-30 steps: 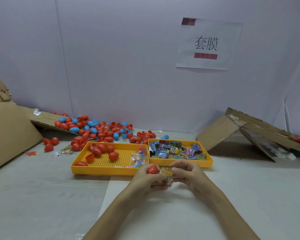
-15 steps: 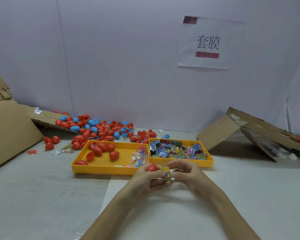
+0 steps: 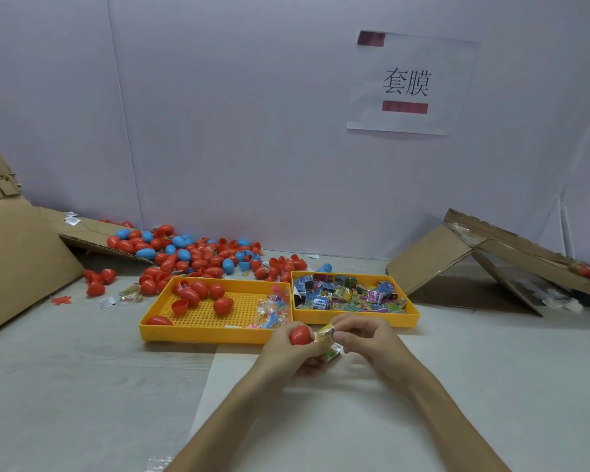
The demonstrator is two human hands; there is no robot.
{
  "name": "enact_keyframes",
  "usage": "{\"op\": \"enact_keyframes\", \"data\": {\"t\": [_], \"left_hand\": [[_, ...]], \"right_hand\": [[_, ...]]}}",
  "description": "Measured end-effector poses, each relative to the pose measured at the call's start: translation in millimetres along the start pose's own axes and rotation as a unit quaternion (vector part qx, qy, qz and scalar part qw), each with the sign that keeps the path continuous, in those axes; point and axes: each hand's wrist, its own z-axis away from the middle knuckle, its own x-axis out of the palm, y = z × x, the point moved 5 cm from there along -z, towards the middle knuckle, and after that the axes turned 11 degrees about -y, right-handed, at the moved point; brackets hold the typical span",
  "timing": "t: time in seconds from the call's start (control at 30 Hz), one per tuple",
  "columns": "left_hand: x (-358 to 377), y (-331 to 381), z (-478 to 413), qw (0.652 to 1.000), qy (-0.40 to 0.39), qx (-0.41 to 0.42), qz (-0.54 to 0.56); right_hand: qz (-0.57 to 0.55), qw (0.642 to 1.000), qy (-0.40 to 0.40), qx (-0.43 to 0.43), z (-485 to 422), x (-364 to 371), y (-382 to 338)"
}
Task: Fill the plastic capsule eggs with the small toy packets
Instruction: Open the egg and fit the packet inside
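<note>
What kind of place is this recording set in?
Likely a makeshift hand-packing station: yellow trays, one full of packets, a heap of eggs by the wall, torn cardboard, and a printed sign.

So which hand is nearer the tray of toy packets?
Right. The right hand, pinching a packet, is just in front of the packet tray; the left hand, holding a red egg, is by the other tray.
</note>
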Motion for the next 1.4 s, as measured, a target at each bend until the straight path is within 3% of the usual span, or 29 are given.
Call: {"op": "enact_keyframes", "data": {"t": [0.37,0.73,1.07,1.4], "left_hand": [[0,15,2,0.971,0.075,0.117,-0.193],[-3,11,0,0.992,0.056,0.079,-0.083],[-5,11,1,0.986,0.078,0.089,-0.121],[3,20,7,0.986,0.008,0.130,-0.103]], "right_hand": [[-0.034,0.999,-0.038,0.012,3,7,-6],[-0.033,0.998,-0.025,0.054,3,7,2],[-0.042,0.996,-0.043,0.061,3,7,-1],[-0.075,0.989,-0.077,0.099,0,18,-1]]}}
